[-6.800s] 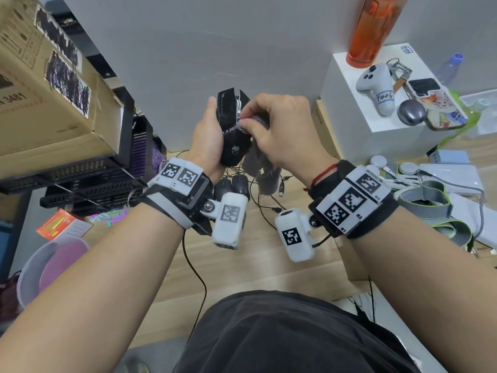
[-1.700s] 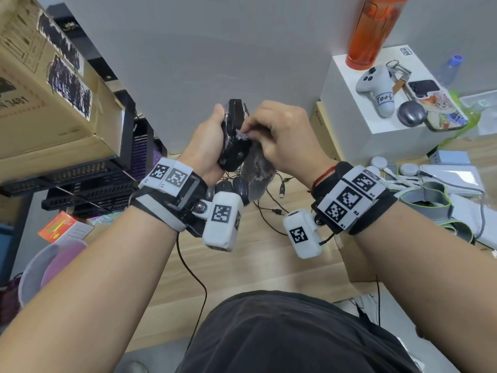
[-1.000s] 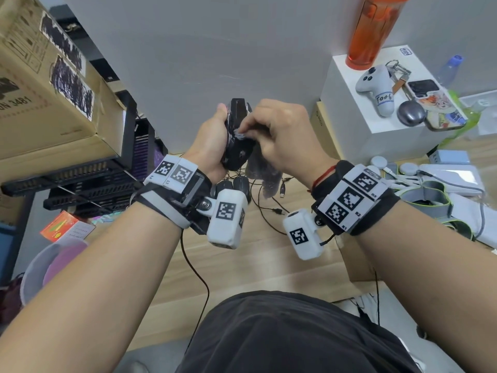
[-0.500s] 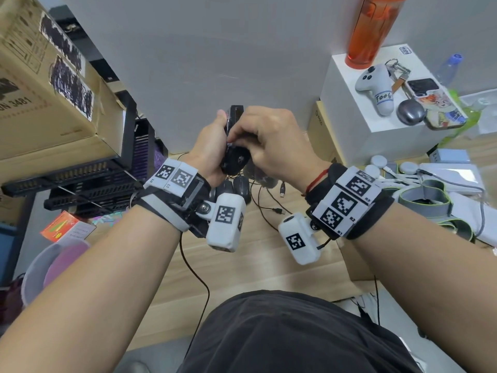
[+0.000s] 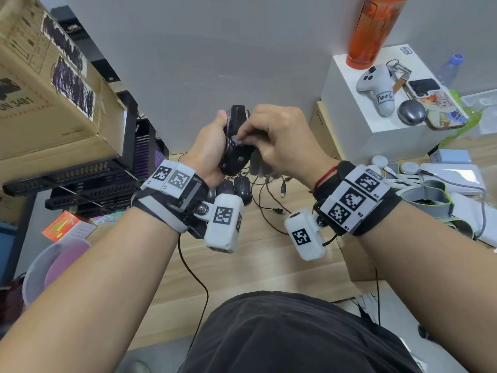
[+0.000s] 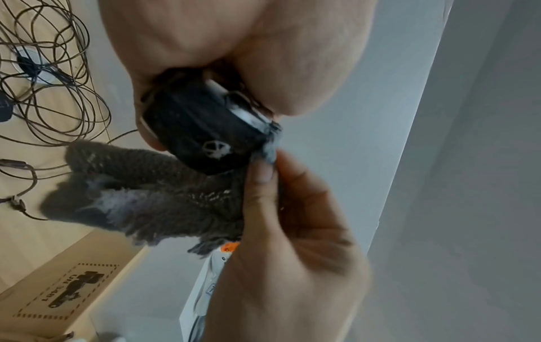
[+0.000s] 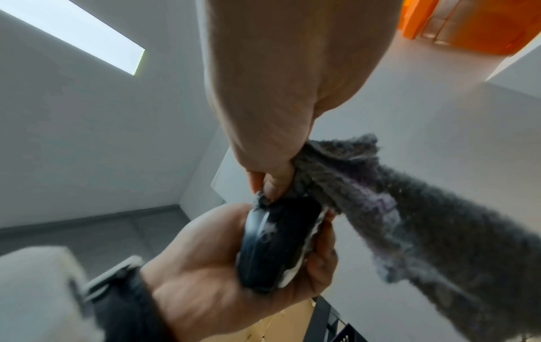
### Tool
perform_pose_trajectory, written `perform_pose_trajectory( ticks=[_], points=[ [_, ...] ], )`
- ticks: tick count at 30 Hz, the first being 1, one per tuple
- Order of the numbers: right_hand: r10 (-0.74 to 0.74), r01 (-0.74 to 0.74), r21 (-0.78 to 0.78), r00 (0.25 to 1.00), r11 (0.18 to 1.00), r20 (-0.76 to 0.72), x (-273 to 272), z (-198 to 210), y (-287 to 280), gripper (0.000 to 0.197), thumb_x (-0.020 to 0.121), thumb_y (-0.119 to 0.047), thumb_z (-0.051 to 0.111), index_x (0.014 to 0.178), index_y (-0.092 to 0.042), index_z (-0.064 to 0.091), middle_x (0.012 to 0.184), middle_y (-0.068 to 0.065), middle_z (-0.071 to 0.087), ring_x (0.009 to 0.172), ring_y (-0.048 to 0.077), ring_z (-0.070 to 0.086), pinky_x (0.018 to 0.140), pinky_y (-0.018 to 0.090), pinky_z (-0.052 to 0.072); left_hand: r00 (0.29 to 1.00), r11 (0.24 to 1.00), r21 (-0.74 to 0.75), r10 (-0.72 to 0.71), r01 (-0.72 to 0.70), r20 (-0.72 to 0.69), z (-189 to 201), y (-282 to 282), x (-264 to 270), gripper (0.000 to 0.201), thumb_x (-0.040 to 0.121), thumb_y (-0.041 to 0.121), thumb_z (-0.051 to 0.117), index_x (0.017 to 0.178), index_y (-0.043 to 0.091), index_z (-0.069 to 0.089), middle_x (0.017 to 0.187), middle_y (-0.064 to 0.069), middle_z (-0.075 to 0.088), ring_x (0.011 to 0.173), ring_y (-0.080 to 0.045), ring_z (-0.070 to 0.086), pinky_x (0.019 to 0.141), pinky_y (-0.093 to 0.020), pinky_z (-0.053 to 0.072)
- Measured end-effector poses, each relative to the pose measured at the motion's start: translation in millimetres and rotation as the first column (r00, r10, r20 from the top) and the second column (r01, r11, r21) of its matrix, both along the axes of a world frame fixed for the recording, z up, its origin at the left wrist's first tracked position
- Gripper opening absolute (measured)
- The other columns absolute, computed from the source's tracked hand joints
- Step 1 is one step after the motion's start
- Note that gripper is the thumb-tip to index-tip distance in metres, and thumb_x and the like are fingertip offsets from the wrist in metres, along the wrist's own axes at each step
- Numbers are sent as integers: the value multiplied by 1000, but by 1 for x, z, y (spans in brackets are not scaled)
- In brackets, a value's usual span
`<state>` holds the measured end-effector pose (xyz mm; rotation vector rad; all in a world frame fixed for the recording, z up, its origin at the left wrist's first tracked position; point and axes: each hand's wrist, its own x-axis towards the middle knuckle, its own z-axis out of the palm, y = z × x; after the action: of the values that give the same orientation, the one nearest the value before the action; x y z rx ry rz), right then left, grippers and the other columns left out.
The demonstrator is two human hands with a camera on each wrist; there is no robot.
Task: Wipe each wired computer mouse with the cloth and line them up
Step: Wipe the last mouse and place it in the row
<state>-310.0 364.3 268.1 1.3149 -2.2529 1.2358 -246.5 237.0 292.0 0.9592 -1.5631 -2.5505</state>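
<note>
Gripping the black mouse (image 5: pixel 236 146) above the table (image 5: pixel 269 251), the left hand (image 5: pixel 207 154) had turned it edge-on since seconds earlier. The right hand (image 5: pixel 279 141) pinched the grey cloth (image 6: pixel 164 196) against its side seam, so wiping of this mouse seemed unfinished.

Both hands raised together, left hand (image 5: pixel 212 149) cupped, right hand (image 5: pixel 282 141) fingers (image 6: pixel 263 171) pinched.

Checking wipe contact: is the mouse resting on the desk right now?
No, the left hand holds the black mouse up above the desk.
</note>
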Motion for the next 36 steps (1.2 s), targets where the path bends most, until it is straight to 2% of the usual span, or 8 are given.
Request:
perform_pose_trajectory(
  ticks=[5, 9, 15, 20, 23, 28, 33, 36],
  points=[
    [-36, 35, 10, 999, 999, 33, 4, -3, 1, 9, 77, -3, 74, 80, -11, 76, 79, -4, 67, 74, -2, 51, 74, 0, 35, 1000, 1000, -4, -23, 23, 12, 0, 3, 0, 55, 112, 44, 27, 85, 14, 64, 62, -5, 69, 56, -17, 69, 49, -23, 54],
    [12, -11, -13, 998, 1000, 56, 11, 2, -8, 8, 77, -3, 75, 80, -11, 76, 79, -14, 59, 77, -6, 49, 74, -1, 34, 999, 998, 48, -46, 45, 22, -1, 2, 0, 55, 111, 45, 27, 91, 10, 64, 69, -10, 72, 58, -20, 72, 49, -27, 56],
    [-82, 206, -280, 913, 938, 399, -10, 21, 14, 15, 83, -11, 73, 88, -25, 72, 86, -9, 72, 82, 7, 68, 81, 27, 56, 999, 996, 75, -37, 38, -19, -6, -9, -2, 55, 110, 48, 30, 103, 11, 70, 93, -12, 75, 83, -24, 73, 79, -36, 60],
    [-32, 170, -292, 905, 941, 425, -10, 23, 20, 15, 84, -9, 71, 95, -18, 65, 90, -4, 68, 82, 9, 64, 77, 28, 54, 994, 997, 0, -82, 83, -65, -4, -8, -2, 55, 110, 48, 28, 95, 15, 69, 75, -4, 72, 62, -18, 66, 68, -33, 49],
    [-35, 118, -181, 913, 976, 406, -6, 23, 18, 13, 85, -15, 73, 97, -20, 71, 91, -7, 71, 84, 9, 67, 80, 33, 57, 991, 995, -3, -97, 97, -88, -5, -10, -5, 56, 109, 51, 26, 103, 15, 67, 81, -6, 69, 68, -19, 61, 65, -32, 47],
    [-25, 37, -61, 981, 997, 194, 7, 20, 6, 10, 84, -16, 74, 93, -18, 78, 88, -3, 67, 80, 3, 59, 77, 10, 43, 985, 983, 149, -85, 108, -151, -1, -6, -9, 57, 110, 49, 27, 105, 8, 65, 92, -12, 69, 83, -23, 69, 77, -35, 57],
    [121, -146, 184, 983, 972, 140, 11, 19, 5, 6, 79, -14, 77, 84, -17, 79, 82, -11, 61, 76, 1, 56, 75, 14, 45, 989, 988, 145, -24, 45, -146, -1, -9, -9, 55, 110, 47, 31, 88, 9, 65, 77, -7, 67, 74, -20, 67, 70, -32, 58],
    [12, -21, 53, 986, 998, 166, 3, 26, 11, 7, 80, -17, 78, 87, -21, 79, 82, -9, 62, 75, -4, 55, 73, 9, 40, 986, 988, 142, -41, 64, -160, 6, -12, -8, 58, 110, 47, 29, 93, 8, 68, 79, -9, 73, 74, -20, 71, 67, -29, 60]
  ],
)
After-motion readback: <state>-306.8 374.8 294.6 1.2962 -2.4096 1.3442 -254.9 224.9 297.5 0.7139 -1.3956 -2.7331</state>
